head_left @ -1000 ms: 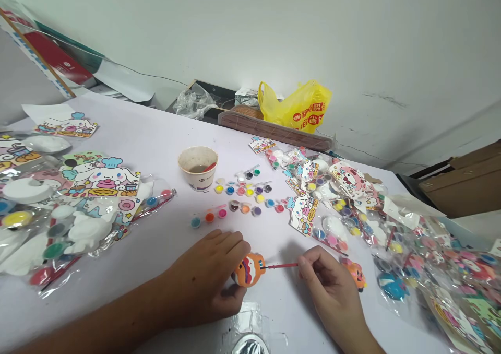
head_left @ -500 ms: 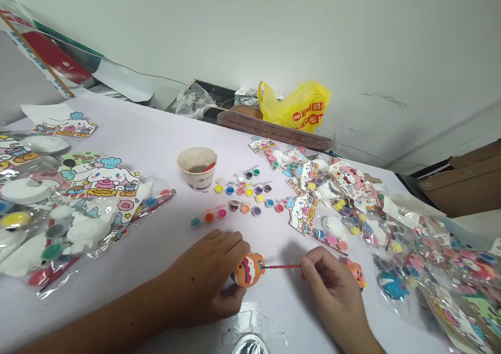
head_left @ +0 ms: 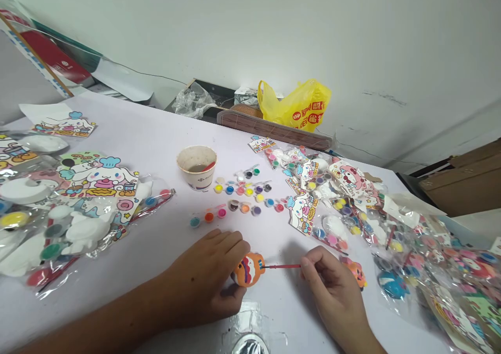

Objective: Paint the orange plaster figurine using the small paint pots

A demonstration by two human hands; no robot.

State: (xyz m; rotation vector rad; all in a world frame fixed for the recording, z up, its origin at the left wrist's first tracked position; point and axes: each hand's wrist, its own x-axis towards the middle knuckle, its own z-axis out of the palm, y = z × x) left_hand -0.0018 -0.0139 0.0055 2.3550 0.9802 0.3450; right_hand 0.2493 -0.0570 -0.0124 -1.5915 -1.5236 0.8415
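From my remote seat I see the rounded orange figurine, painted with white, red and purple (head_left: 255, 276), between the hands, its left side in the grip of the left hand (head_left: 207, 281). That hand is partly closed, fingers over the top and thumb below. The right hand (head_left: 332, 286) is curled, thumb and fingers pinching the slim red-handled paintbrush (head_left: 285, 266). The brush's long axis runs crosswise, its dark tip pointing left at the small blue marks on the figurine's right edge — touching or just short, I can't tell. The left hand is nearer the figurine; the right reaches it only through the brush.

Just right of the right hand lies a glossy orange-and-pink figure (head_left: 357, 274). Beyond both hands sit small round plastic pots of coloured paint (head_left: 245, 208), and past the left hand a pale paper cup of murky liquid (head_left: 195, 177). Crinkly clear packets with matte white shapes (head_left: 88, 233) spread left of the hands; more shiny packets (head_left: 395, 247) spread right — all on the smooth, pale tabletop (head_left: 152, 134).
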